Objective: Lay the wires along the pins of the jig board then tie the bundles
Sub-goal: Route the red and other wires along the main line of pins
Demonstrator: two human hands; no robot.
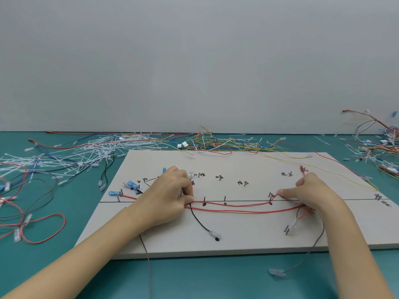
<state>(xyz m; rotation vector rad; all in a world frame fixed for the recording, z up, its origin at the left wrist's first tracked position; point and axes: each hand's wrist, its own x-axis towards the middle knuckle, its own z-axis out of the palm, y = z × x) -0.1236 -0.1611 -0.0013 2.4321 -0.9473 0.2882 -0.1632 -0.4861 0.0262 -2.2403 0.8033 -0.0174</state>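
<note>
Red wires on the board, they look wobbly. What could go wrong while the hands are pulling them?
1. The lower of the red wires sags below the row of pins, so it may not sit along them.
2. The left hand and right hand stretch the wires; a hard tug might lift them off the pins.
3. The black wire crosses under the red ones and could get caught in the bundle.

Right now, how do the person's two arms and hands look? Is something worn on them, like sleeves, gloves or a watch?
Both forearms are bare up to the frame edge: no sleeves show. The left hand and the right hand wear no gloves. No ring, watch or bracelet is visible on either wrist or on the fingers that show. The fingernails look short and unpainted, with no markings, tape or cables on the arms.
</note>
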